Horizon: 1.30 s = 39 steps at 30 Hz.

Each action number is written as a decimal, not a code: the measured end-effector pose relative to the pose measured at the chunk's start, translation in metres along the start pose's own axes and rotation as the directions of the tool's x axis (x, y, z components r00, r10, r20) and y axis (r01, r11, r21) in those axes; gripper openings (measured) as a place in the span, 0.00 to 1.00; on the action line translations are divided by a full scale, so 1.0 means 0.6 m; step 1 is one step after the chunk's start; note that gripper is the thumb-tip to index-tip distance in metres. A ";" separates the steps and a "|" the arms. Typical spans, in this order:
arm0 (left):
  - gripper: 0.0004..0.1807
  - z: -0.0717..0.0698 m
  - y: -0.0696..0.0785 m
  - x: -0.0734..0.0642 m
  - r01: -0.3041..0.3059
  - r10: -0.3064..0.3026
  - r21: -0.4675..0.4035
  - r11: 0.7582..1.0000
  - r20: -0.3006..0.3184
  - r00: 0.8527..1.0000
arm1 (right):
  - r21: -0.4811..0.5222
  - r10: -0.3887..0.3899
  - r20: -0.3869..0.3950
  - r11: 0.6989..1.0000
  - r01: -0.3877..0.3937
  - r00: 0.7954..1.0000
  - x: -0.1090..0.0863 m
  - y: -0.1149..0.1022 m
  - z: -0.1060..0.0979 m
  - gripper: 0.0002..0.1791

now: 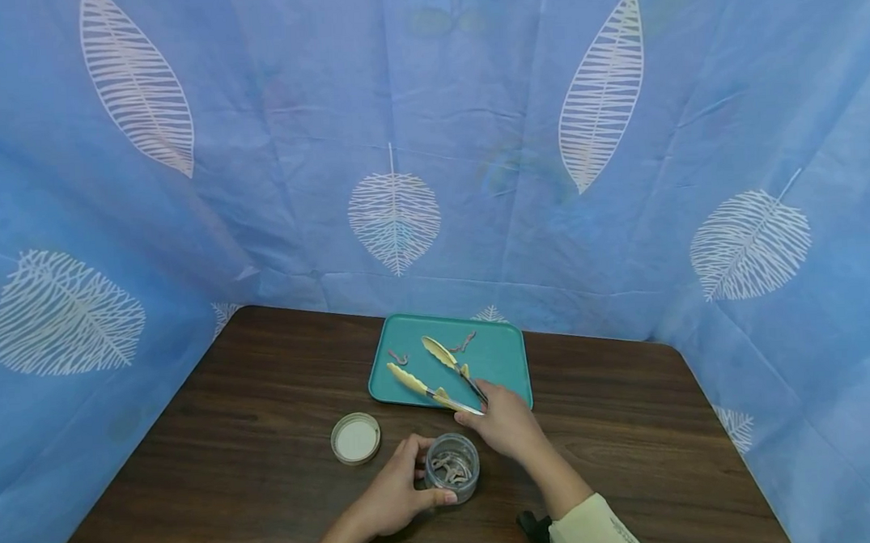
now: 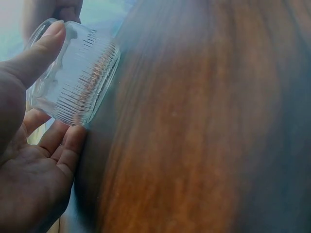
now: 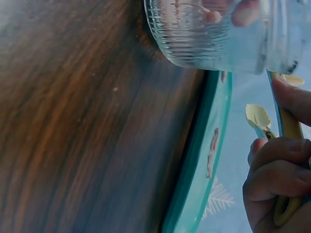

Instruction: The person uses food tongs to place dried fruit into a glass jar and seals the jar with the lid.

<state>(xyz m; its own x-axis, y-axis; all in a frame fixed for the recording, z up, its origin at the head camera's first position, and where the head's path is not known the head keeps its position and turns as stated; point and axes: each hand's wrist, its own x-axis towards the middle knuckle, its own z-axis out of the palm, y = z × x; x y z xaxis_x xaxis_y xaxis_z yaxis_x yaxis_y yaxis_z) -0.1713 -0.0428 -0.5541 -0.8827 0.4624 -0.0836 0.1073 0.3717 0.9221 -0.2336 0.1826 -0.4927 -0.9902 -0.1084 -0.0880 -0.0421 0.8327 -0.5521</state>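
My left hand [image 1: 397,493] grips a clear ribbed glass jar [image 1: 463,452] standing on the table, thumb on the near side and fingers around the far side. Several pale pinkish worm-like pieces [image 1: 452,470] lie at the jar's bottom. In my right hand [image 1: 505,421] is a pair of metal tongs [image 1: 476,388] with pale yellow tips, its arms spread apart over the tray and nothing between them. On the teal tray [image 1: 508,365] lie two pink worm-like pieces, one [image 1: 398,358] at the left and another [image 1: 463,342] near the back edge.
A round jar lid [image 1: 356,438] lies with its white inside up, left of the jar on the dark wooden table [image 1: 253,441]. Blue cloth [image 1: 469,221] with white leaf prints hangs behind the table and at both sides. A small black object [image 1: 535,530] is by the right sleeve.
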 end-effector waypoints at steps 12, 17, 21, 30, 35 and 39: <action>0.41 0.002 -0.003 0.002 0.018 -0.018 -0.023 1.000 0.020 1.000 | -0.052 -0.009 0.023 0.999 0.010 1.000 0.029 -0.005 0.024 0.37; 0.41 0.003 -0.004 0.004 0.013 -0.013 -0.024 1.000 0.016 1.000 | -0.075 -0.006 0.030 0.997 0.008 1.000 0.039 -0.009 0.031 0.36; 0.41 0.003 -0.003 0.004 0.007 -0.006 -0.025 1.000 0.014 1.000 | -0.103 -0.011 0.023 0.995 0.013 1.000 0.045 -0.011 0.034 0.34; 0.41 0.000 0.002 0.004 0.007 -0.006 -0.033 0.999 0.014 1.000 | -0.125 0.001 0.013 0.992 0.001 1.000 0.050 -0.010 0.038 0.31; 0.41 -0.003 0.004 0.002 0.010 -0.009 -0.031 0.999 0.012 1.000 | -0.113 -0.004 0.005 0.994 0.004 1.000 0.050 -0.011 0.040 0.31; 0.41 -0.002 0.002 0.002 0.025 -0.024 -0.019 1.000 0.009 1.000 | -0.088 -0.001 0.003 0.996 0.001 1.000 0.049 -0.010 0.046 0.31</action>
<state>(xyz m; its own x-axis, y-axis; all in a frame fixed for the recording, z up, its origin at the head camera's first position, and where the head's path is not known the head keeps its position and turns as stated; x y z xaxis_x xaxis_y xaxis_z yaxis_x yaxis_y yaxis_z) -0.1729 -0.0429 -0.5523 -0.8807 0.4608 -0.1096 0.0770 0.3677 0.9267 -0.2589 0.1596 -0.5148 -0.9898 -0.1102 -0.0898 -0.0545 0.8773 -0.4769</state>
